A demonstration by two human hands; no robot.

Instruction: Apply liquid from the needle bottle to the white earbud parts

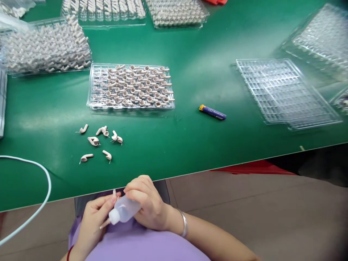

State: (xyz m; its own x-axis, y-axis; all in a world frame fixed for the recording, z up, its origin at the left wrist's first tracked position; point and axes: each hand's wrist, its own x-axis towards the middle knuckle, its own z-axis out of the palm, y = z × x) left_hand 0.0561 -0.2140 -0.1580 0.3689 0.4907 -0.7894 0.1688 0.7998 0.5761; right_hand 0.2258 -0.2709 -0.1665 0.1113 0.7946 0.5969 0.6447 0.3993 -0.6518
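Note:
My right hand (149, 204) is wrapped round a small translucent squeeze bottle (127, 209) with a white cap, tilted toward my left hand (94, 215). Between the thumb and fingers of the left hand is a white earbud shell (114, 192), its stem poking up; most of it is hidden. Both hands are at the table's front edge, over my lap. Beyond them on the green table lie several loose earbud shells (94, 141) with thin wires sticking out. Behind those, a clear plastic tray (99, 83) carries rows of earbud shells, its left columns bare.
Stacked trays of earbud shells (46, 47) stand at the back left, with more trays (178, 14) at the back. Clear stacked trays (282, 90) lie on the right. A purple tube with a yellow end (212, 112) rests mid-table. A white cable (45, 174) loops at the left.

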